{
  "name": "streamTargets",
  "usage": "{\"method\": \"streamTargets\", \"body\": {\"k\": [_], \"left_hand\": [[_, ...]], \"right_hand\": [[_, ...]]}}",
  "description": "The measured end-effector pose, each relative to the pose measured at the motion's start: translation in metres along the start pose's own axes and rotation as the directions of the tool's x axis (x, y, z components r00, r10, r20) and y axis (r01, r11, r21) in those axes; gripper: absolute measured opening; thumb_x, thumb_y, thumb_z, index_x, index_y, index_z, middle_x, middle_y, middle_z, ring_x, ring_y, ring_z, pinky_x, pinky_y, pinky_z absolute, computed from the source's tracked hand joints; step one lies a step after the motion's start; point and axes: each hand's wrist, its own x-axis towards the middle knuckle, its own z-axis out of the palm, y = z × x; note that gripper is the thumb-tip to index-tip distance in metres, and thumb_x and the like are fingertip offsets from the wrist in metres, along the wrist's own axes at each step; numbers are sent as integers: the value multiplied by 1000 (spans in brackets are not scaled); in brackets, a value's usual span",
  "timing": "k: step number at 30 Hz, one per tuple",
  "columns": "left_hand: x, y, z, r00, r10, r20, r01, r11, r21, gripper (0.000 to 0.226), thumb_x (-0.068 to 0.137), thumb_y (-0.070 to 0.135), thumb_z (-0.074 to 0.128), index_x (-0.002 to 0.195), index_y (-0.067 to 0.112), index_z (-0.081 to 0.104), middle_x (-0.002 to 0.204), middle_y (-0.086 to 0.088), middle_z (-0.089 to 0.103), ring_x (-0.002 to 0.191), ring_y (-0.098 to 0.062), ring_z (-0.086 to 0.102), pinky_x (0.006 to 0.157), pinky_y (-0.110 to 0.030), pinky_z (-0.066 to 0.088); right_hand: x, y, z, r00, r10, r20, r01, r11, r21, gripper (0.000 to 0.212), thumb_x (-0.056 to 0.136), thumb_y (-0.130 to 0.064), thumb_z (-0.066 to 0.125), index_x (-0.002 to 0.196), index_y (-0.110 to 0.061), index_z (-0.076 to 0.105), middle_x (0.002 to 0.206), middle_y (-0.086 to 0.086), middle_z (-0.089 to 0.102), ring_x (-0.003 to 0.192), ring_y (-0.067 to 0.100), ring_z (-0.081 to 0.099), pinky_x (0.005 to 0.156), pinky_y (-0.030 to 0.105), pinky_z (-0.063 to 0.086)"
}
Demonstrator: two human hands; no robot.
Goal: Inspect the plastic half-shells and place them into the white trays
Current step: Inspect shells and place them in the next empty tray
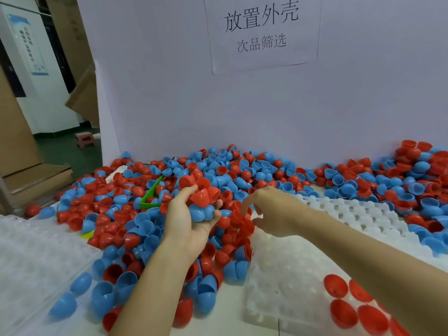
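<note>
Crowding white tray [363, 214]: half-shells [242, 170] (green scoop [151, 192] buried).

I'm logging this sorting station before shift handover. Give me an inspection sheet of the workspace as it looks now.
Surface: white table, mostly buried under shells.
Job's things: heap of red and blue plastic half-shells; white dimpled plastic tray in front holds several red half-shells at its right end; another white tray behind the right forearm.
Clutter: green plastic scoop half-buried in the heap.
Hands: left hand palm up, cupping red and blue shells; right hand over the heap, fingers loosely curled, holding nothing.
Cables: nothing seen.
Surroundings: white backboard with paper sign; cardboard boxes and pink stool at left.
</note>
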Motion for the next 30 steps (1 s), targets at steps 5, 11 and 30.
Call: {"method": "streamTargets", "body": {"k": [5,11,30], "left_hand": [[2,2,-2,1000,5,15,-5,1000,-13,21,95,21,56,91,1,64,74,-13,67,62,-21,64,47,-26,48],[3,4,-4,1000,14,27,-13,999,-32,24,95,19,56,81,3,66,72,-13,67,58,-21,64,46,-25,47],[-2,-9,6,996,35,81,-42,995,89,23,95,19,56,78,7,66,70,-9,67,59,-18,63,48,-26,48]], "right_hand": [[14,-2,12,997,-74,33,77,992,-95,21,89,-9,64,104,-21,73,95,-1,62,85,19,60,68,36,58],[17,-3,8,994,-107,9,107,975,-193,15,91,-16,66,103,-21,74,101,-3,59,91,18,59,73,37,57],[-108,-26,-63,935,142,326,-95,983,-155,10,87,-28,70,95,-24,74,71,-20,62,61,0,60,45,13,41]]}}
